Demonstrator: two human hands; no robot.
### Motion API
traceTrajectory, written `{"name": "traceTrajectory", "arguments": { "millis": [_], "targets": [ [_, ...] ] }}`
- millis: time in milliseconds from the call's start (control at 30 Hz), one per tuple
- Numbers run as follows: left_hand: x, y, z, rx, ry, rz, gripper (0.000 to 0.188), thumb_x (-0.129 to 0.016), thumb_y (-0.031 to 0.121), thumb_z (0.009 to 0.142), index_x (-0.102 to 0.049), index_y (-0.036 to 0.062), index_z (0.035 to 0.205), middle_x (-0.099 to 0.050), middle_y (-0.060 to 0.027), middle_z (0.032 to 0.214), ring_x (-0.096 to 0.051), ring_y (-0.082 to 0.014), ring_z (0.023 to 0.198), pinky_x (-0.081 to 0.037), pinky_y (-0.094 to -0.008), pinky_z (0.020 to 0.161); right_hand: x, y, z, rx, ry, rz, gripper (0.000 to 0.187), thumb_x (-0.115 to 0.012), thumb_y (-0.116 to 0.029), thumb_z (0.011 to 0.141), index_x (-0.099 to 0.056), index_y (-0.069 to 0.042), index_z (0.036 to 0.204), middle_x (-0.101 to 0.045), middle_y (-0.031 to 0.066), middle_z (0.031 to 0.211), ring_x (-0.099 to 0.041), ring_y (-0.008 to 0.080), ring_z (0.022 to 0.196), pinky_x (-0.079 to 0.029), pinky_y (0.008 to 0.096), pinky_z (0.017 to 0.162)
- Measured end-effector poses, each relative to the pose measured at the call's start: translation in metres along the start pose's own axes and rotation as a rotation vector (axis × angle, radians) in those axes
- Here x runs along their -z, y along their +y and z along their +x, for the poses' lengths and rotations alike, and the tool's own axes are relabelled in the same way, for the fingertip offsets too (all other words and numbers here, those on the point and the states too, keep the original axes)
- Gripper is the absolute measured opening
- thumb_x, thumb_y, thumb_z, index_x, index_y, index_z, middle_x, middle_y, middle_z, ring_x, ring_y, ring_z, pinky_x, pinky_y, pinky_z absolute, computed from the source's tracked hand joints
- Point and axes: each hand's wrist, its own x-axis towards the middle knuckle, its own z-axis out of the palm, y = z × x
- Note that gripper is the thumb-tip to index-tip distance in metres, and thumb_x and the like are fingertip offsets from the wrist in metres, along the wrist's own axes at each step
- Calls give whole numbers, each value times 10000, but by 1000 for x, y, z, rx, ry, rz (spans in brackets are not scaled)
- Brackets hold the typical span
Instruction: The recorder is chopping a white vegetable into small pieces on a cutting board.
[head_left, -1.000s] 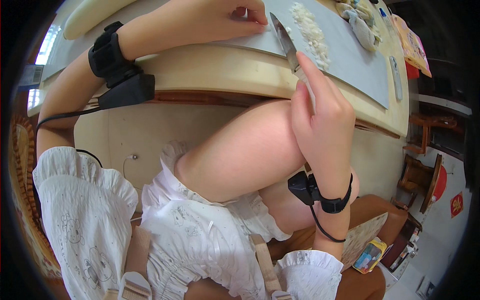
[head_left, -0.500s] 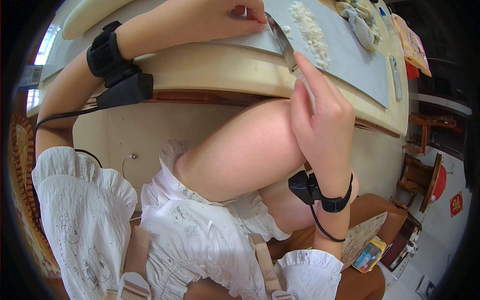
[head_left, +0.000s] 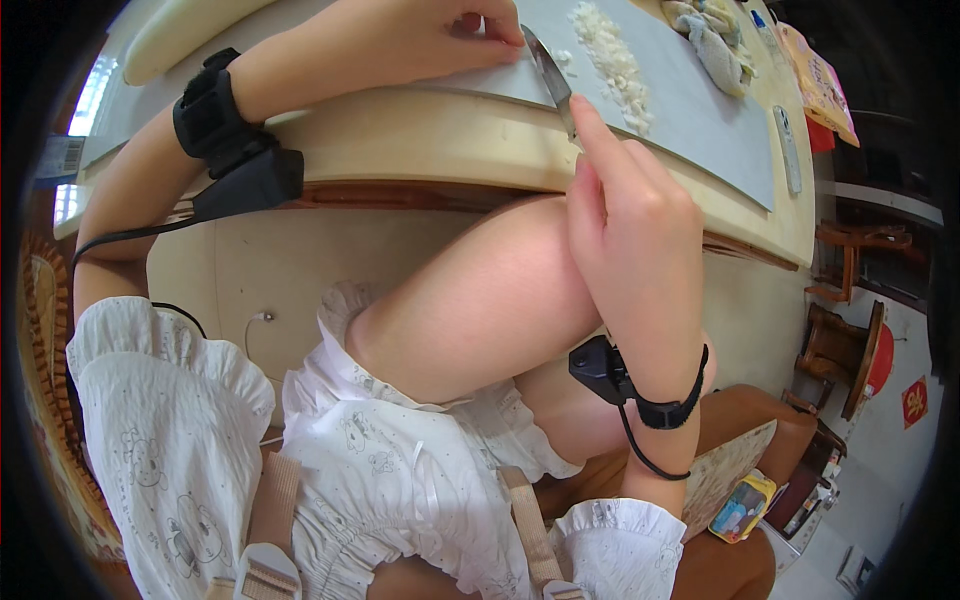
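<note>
My right hand [head_left: 640,205] is closed round the handle of a kitchen knife [head_left: 550,75], its forefinger stretched along the blade. The blade lies over a grey-white cutting board [head_left: 700,130], its tip close beside the fingertips of my left hand [head_left: 465,40]. Those fingers are curled and pressed together low over the board; whatever they hold is hidden. Just right of the blade, small white chopped pieces [head_left: 612,65] form a long strip, with a few loose bits nearer the knife. At the upper left lies a long, smooth, cream-white rounded thing [head_left: 180,38], partly out of view.
A crumpled cloth [head_left: 715,50] lies on the board's right side. Beyond it are a slim grey tool [head_left: 787,150] and a pink-orange package [head_left: 818,80] at the edge of the cream table [head_left: 430,140]. My legs are under the table edge; wooden stools stand farther right.
My right hand and the knife have shifted slightly left and up. My left hand has edged a little left, its fingers still curled.
</note>
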Motion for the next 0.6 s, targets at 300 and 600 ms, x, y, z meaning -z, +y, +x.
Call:
{"name": "traceTrajectory", "arguments": {
  "millis": [300,600],
  "targets": [
    [0,3,0,-44,14,27,140,-750,103,882,-759,-31,920,-725,-166,846,-686,-275,736,-554,-337,681,-5,0,2,-30,11,-99,420,-613,14,918,-655,-46,1332,-676,204,896,-666,385,790,-527,457,717],
    [-4,0,1,-7,21,19,149,-758,108,878,-753,-35,921,-722,-176,848,-693,-280,732,-561,-338,690,-10,14,-4,79,115,63,408,-640,-24,905,-655,-67,1311,-665,145,861,-671,350,733,-545,458,659]
  ]
}}
